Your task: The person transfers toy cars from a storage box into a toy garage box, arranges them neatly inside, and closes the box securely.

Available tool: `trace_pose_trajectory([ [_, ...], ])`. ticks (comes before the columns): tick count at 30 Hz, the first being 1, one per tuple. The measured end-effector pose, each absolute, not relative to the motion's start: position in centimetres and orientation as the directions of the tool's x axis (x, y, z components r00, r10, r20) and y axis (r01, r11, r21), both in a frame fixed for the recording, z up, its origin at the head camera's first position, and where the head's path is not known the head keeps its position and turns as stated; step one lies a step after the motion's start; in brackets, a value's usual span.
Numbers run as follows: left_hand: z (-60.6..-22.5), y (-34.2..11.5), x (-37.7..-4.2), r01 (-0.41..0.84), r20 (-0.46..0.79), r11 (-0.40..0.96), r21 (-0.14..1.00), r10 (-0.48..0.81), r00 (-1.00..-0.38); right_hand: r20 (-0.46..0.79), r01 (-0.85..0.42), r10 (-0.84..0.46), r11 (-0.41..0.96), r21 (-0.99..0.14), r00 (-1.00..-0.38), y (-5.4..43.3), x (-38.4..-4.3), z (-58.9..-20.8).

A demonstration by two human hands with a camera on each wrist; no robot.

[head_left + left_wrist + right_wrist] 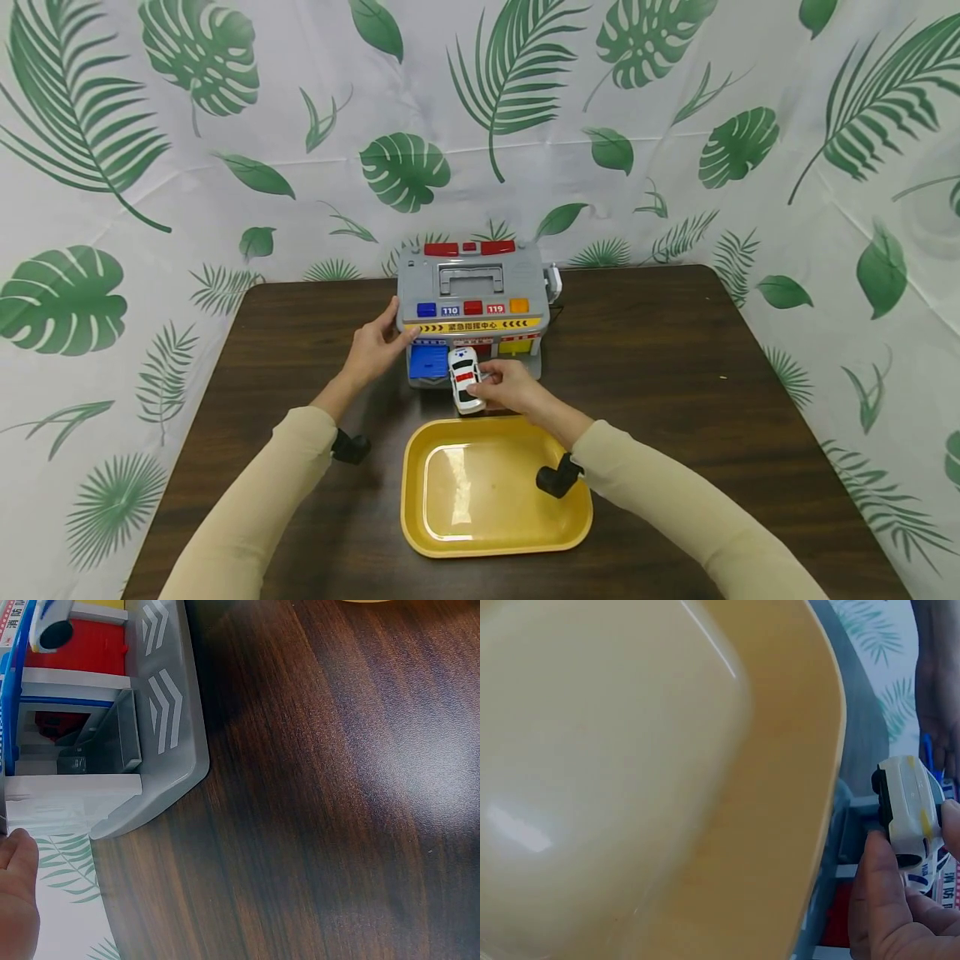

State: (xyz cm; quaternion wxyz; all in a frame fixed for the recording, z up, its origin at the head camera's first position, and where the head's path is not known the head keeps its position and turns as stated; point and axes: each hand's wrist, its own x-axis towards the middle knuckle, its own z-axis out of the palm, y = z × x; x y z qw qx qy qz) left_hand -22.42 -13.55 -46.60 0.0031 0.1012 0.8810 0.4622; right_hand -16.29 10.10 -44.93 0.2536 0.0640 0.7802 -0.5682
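Observation:
A white toy car (463, 381) with a red roof patch and blue marks is pinched between the thumb and fingers of my right hand (512, 387). Its nose points at the grey toy garage (472, 283), beside a raised blue door (429, 362). In the right wrist view the car (909, 806) shows from below and the side, its black wheels visible. My left hand (375, 343) rests against the garage's left side, fingers fairly straight, thumb near the yellow front strip. Under the blue door, the left wrist view shows an open grey bay (82, 739).
A yellow tray (414, 533) stands just in front of the garage, below my right wrist. Red (82, 649) and yellow (515, 347) doors sit beside the blue one. A white piece (553, 283) sticks out at the garage's right. Behind the brown table (660, 375) hangs a leaf-print cloth (525, 183).

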Motion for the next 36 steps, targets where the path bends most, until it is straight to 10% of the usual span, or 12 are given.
trace_pose_trajectory([
  [36, -46.7, -13.5, -22.4, 0.161, 0.069, 0.533, 0.83, 0.189, -0.98, -0.584, 0.542, -0.102, 0.275, -0.794, -0.805, 6.2, -18.2, -47.7],
])
